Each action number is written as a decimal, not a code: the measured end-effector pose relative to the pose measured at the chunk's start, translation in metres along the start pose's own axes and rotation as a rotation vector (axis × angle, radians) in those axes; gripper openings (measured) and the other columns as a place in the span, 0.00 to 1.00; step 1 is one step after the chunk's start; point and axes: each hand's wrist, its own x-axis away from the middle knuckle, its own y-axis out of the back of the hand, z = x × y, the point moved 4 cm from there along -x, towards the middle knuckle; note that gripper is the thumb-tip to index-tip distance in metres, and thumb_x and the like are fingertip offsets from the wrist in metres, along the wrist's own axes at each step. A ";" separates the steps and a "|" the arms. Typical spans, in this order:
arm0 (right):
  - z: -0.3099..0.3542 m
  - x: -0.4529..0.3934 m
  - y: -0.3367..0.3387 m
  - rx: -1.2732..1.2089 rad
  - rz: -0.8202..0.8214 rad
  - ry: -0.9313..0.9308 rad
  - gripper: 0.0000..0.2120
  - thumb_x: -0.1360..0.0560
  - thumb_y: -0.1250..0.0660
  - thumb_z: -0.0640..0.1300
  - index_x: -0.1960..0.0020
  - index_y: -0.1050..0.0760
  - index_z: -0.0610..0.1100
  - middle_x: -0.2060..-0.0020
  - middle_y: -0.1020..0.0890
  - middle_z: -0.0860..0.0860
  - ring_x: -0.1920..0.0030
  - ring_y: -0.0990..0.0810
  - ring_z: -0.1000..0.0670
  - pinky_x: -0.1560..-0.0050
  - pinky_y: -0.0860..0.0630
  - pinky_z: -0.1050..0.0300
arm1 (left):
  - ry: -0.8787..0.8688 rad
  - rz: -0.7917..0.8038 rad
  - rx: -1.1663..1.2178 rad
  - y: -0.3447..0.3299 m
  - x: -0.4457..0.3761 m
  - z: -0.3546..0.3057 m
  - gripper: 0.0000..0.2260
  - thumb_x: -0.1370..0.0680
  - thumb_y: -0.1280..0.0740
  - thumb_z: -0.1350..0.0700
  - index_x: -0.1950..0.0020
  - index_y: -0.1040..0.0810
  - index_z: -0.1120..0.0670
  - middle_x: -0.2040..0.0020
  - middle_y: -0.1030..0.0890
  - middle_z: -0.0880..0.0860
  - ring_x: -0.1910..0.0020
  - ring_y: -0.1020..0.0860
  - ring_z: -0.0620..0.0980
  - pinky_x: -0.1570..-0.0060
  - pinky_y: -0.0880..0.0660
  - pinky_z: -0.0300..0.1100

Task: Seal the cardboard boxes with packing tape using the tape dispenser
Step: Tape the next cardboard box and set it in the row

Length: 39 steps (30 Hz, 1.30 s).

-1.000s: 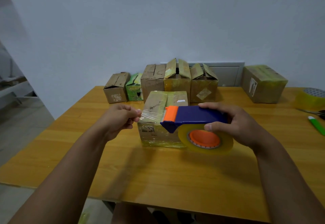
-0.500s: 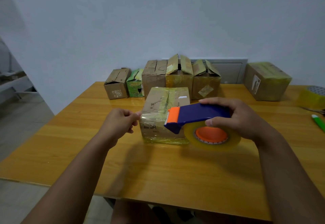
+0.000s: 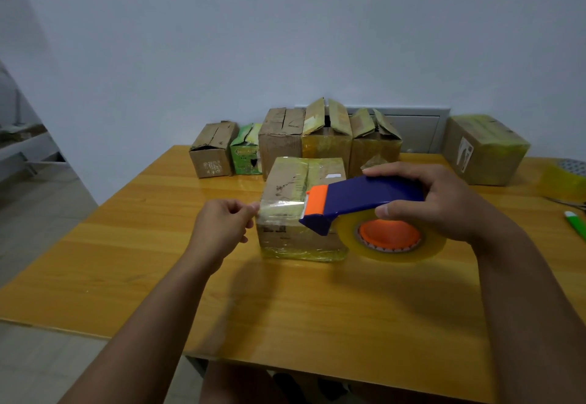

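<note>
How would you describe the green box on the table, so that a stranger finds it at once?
Look at the wooden table and follow the row of boxes along its far edge by the wall. The green box is second from the left, between two brown ones. It is the only green box and the lowest in that row.

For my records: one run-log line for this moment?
left hand: pinches clear tape end | right hand: grips blue-orange tape dispenser | taped brown cardboard box: on table

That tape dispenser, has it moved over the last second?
Yes. The tape dispenser has shifted slightly right against the front box, its orange end now further across the box top.
</note>
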 end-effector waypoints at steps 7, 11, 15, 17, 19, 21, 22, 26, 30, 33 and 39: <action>0.008 -0.011 0.014 0.062 0.007 0.011 0.28 0.41 0.31 0.68 0.41 0.26 0.70 0.43 0.23 0.63 0.47 0.22 0.57 0.50 0.21 0.54 | 0.056 0.019 0.151 -0.002 -0.001 0.001 0.08 0.21 0.32 0.55 0.54 0.22 0.59 0.64 0.21 0.54 0.68 0.26 0.47 0.68 0.26 0.41; 0.010 -0.019 0.014 0.109 0.012 0.004 0.28 0.41 0.31 0.68 0.41 0.25 0.69 0.44 0.22 0.63 0.48 0.22 0.55 0.47 0.21 0.49 | 0.162 0.045 0.270 -0.005 -0.003 0.004 0.06 0.20 0.34 0.56 0.54 0.24 0.59 0.66 0.22 0.54 0.68 0.27 0.49 0.69 0.28 0.41; 0.010 -0.025 0.013 0.143 0.028 -0.006 0.29 0.41 0.32 0.70 0.41 0.26 0.69 0.44 0.23 0.62 0.48 0.22 0.54 0.46 0.21 0.48 | 0.195 0.050 0.257 -0.008 -0.005 0.008 0.05 0.20 0.35 0.58 0.54 0.24 0.58 0.66 0.22 0.54 0.69 0.28 0.48 0.69 0.29 0.41; 0.008 -0.027 0.011 0.164 0.036 -0.010 0.29 0.41 0.32 0.70 0.40 0.26 0.69 0.44 0.23 0.62 0.48 0.22 0.54 0.47 0.21 0.48 | 0.194 0.046 0.236 -0.009 -0.006 0.009 0.05 0.20 0.35 0.59 0.55 0.24 0.59 0.66 0.22 0.55 0.69 0.28 0.48 0.70 0.29 0.41; 0.007 -0.029 0.008 0.179 0.046 -0.019 0.29 0.41 0.32 0.70 0.40 0.26 0.69 0.44 0.23 0.63 0.48 0.22 0.54 0.47 0.21 0.48 | 0.190 0.049 0.211 -0.009 -0.008 0.011 0.05 0.21 0.34 0.59 0.54 0.23 0.59 0.66 0.22 0.55 0.69 0.28 0.48 0.70 0.29 0.41; 0.006 -0.030 0.008 0.179 0.047 -0.025 0.27 0.40 0.32 0.69 0.41 0.26 0.69 0.44 0.23 0.63 0.48 0.22 0.55 0.47 0.21 0.50 | 0.196 0.048 0.187 -0.010 -0.009 0.014 0.05 0.21 0.34 0.58 0.52 0.23 0.60 0.66 0.22 0.55 0.69 0.28 0.48 0.69 0.29 0.41; 0.007 -0.030 0.008 0.177 0.046 -0.024 0.27 0.40 0.31 0.68 0.41 0.25 0.69 0.44 0.23 0.63 0.48 0.23 0.55 0.47 0.21 0.50 | 0.201 0.047 0.174 -0.011 -0.010 0.015 0.06 0.21 0.34 0.58 0.52 0.24 0.60 0.66 0.22 0.55 0.69 0.28 0.48 0.70 0.29 0.42; 0.007 -0.032 0.008 0.154 0.049 -0.023 0.24 0.37 0.30 0.63 0.41 0.24 0.66 0.44 0.23 0.62 0.49 0.22 0.56 0.47 0.22 0.52 | 0.295 0.139 0.159 -0.010 -0.011 0.017 0.09 0.20 0.35 0.53 0.47 0.28 0.58 0.63 0.20 0.57 0.71 0.26 0.50 0.72 0.29 0.42; 0.007 -0.032 0.008 0.143 0.046 -0.038 0.26 0.39 0.29 0.65 0.41 0.24 0.66 0.44 0.23 0.61 0.48 0.22 0.54 0.47 0.21 0.50 | 0.273 0.191 -0.108 -0.010 -0.011 0.020 0.16 0.19 0.39 0.44 0.41 0.31 0.55 0.55 0.18 0.56 0.66 0.21 0.52 0.67 0.24 0.44; 0.004 -0.031 0.009 0.144 0.045 -0.046 0.29 0.41 0.32 0.70 0.40 0.24 0.67 0.43 0.23 0.61 0.47 0.22 0.54 0.46 0.21 0.49 | -0.174 -0.116 -0.410 -0.011 -0.001 0.008 0.16 0.19 0.39 0.48 0.34 0.30 0.53 0.43 0.22 0.52 0.47 0.23 0.50 0.50 0.24 0.46; 0.004 -0.032 0.009 0.145 0.043 -0.056 0.28 0.40 0.31 0.68 0.41 0.24 0.66 0.43 0.23 0.61 0.47 0.23 0.54 0.46 0.22 0.50 | -0.821 -0.070 -0.754 -0.049 0.020 0.002 0.17 0.23 0.37 0.45 0.38 0.23 0.53 0.40 0.21 0.52 0.42 0.24 0.52 0.46 0.27 0.45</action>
